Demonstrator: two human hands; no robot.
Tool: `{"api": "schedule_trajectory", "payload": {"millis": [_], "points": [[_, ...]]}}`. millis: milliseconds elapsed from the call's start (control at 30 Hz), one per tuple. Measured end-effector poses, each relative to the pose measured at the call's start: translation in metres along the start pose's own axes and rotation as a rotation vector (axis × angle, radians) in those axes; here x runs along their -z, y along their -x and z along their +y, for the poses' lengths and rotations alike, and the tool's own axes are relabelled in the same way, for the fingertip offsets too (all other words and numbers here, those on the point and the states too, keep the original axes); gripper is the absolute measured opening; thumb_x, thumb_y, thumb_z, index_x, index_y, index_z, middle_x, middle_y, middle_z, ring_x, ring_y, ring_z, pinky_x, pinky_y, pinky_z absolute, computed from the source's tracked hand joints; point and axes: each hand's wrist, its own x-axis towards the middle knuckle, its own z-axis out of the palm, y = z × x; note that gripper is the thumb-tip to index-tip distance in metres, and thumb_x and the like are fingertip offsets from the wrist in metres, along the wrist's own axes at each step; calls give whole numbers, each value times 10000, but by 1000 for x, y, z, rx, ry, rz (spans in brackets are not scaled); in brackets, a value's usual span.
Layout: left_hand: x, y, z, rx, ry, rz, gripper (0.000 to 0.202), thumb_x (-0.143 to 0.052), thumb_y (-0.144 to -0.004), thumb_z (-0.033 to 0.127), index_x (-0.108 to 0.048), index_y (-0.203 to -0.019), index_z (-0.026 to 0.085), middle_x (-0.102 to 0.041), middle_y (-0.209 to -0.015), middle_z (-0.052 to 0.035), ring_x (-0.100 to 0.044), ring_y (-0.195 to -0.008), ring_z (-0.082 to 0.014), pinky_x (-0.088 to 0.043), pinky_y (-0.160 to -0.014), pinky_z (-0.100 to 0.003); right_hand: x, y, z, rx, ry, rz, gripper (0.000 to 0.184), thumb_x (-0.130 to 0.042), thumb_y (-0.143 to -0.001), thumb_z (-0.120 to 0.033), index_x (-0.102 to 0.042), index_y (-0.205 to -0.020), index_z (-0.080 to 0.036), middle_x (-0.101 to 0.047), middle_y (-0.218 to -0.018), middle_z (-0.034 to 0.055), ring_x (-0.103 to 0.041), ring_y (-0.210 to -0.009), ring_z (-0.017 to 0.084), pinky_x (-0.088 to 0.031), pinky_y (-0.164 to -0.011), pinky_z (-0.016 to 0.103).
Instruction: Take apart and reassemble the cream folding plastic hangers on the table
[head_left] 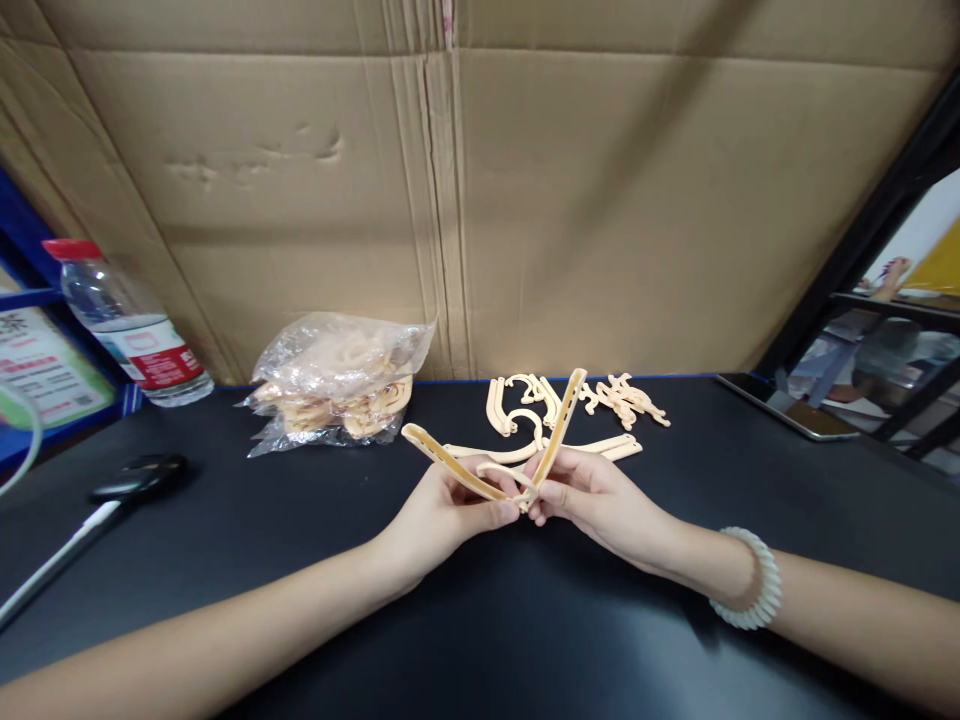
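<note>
Over the black table [480,640], both hands hold a beige plastic folding hanger [487,470] whose two arms rise in a V. My left hand [442,510] pinches the left arm near its lower end. My right hand [589,495], with a white bead bracelet [754,580] on its wrist, pinches the right arm at the joint. Behind the hands lie loose beige hanger parts [525,405] and a small pile of beige clips [626,400].
A clear plastic bag [337,385] of beige parts lies at the back left. A water bottle [124,320] with a red cap lies at the far left. A black and white tool [112,495] rests at the left. A cardboard wall [480,200] stands behind; a tablet [787,405] lies at the right.
</note>
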Motion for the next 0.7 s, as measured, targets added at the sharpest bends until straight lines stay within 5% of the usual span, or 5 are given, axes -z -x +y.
{"api": "schedule_trajectory", "payload": {"millis": [700], "points": [[5,0,-6,5,27,35,120,-817,-670,156,-697,-673,151,-687,-699,6,-631,-712,-135,-459,-676,-235,-2,0,-2,67,158,-13,128,-673,-846,-287,-672,-875,-162,-635,-800,2,-607,-679,99,-513,-658,245]]}}
